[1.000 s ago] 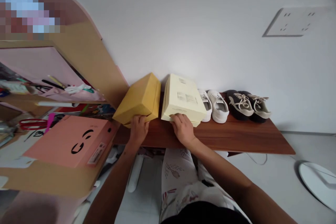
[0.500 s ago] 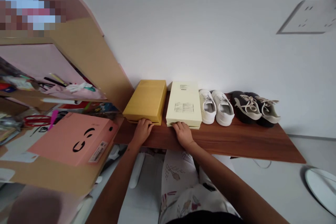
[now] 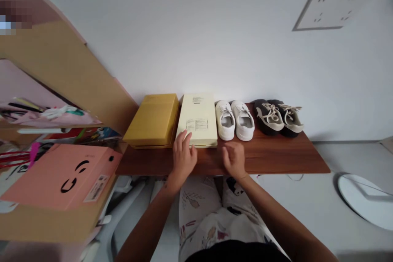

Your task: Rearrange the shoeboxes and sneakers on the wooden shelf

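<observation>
My left hand (image 3: 184, 153) is at the front left corner of a cream shoebox (image 3: 198, 116), its fingers apart and their tips over the box's front edge. It holds nothing. To the right, over the board in front of a pair of white sneakers (image 3: 226, 120), my right hand (image 3: 235, 159) has its fingers curled in, with no object visible in it. A yellow shoebox (image 3: 152, 118) lies left of the cream one, with a narrow gap between them. Both boxes have their lids on. Black sneakers with beige laces (image 3: 270, 116) stand right of the white pair.
Everything stands on a brown wooden board (image 3: 276, 159) against a white wall. On the left, a desk (image 3: 55, 227) carries a pink box (image 3: 61, 172) beside a shelf side panel (image 3: 101, 94). A wall socket plate (image 3: 331, 10) is at upper right, a white round object (image 3: 365, 200) at lower right.
Both hands have come away from the front edges of the boxes and shifted right. The left moved from the yellow box to the cream one. The view has swung right.
</observation>
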### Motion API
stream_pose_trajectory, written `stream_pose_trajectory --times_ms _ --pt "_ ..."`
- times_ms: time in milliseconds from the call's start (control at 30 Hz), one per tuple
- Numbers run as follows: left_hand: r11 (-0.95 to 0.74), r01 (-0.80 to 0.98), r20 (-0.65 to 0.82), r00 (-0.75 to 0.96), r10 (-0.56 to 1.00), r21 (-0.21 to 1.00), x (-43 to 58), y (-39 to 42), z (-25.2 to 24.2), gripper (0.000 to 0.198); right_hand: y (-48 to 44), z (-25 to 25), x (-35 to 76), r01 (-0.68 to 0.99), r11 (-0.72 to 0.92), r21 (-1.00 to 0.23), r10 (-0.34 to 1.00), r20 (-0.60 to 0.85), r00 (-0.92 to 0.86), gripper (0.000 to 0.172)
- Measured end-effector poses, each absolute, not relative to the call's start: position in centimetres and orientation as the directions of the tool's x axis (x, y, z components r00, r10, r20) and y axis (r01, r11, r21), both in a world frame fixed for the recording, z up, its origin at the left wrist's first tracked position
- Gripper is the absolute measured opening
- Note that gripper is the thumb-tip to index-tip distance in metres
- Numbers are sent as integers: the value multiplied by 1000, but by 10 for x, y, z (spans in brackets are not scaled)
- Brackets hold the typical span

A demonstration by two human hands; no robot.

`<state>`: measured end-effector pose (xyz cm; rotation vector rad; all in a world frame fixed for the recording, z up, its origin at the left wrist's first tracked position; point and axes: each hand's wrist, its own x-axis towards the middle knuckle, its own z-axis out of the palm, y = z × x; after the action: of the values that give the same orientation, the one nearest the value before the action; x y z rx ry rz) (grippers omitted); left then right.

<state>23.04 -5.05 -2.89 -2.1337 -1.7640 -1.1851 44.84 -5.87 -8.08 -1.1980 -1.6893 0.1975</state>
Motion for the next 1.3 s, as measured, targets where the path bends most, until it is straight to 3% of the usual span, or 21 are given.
stream_pose_trajectory --times_ms 133,233,300,367,433,567,667,800,900,1067,1167,1300 --pt "-470 746 567 152 810 472 313 -32 -15 43 -38 -72 515 718 186 -671 707 598 377 32" --pt "-435 758 384 263 885 485 377 -2 -16 40 -10 -64 540 822 88 -563 792 539 285 35" --pt "-293 866 261 198 945 405 411 17 -21 32 8 -59 544 869 83 -488 857 480 187 36" --pt "-174 923 200 110 974 342 432 30 -28 23 20 -58 544 873 62 -484 895 414 165 35" --pt "-162 921 216 88 972 354 438 37 -34 16 26 -60 548 832 51 -553 918 353 178 30" --pt "-273 834 392 75 917 479 427 41 -45 11 24 -69 569 604 86 -792 880 344 327 32" --pt "-278 722 459 -61 886 633 418 40 -51 14 17 -78 584 257 110 -960 850 225 476 43" --pt "-190 507 341 -222 914 841 419 35 -64 21 7 -90 581 -220 111 -969 867 -14 499 41" --pt "-72 395 199 -291 936 916 425 34 -77 21 2 -97 573 -324 114 -939 852 -75 518 42" --pt "79 364 61 -357 932 928 433 38 -91 23 -1 -102 574 -147 36 -988 816 -56 576 54" --pt "7 424 155 -346 925 906 437 30 -90 31 -10 -105 581 86 20 -996 815 66 576 63" --pt "-80 565 299 -307 904 821 446 -1 -77 48 -33 -108 609 355 83 -931 795 277 540 55"
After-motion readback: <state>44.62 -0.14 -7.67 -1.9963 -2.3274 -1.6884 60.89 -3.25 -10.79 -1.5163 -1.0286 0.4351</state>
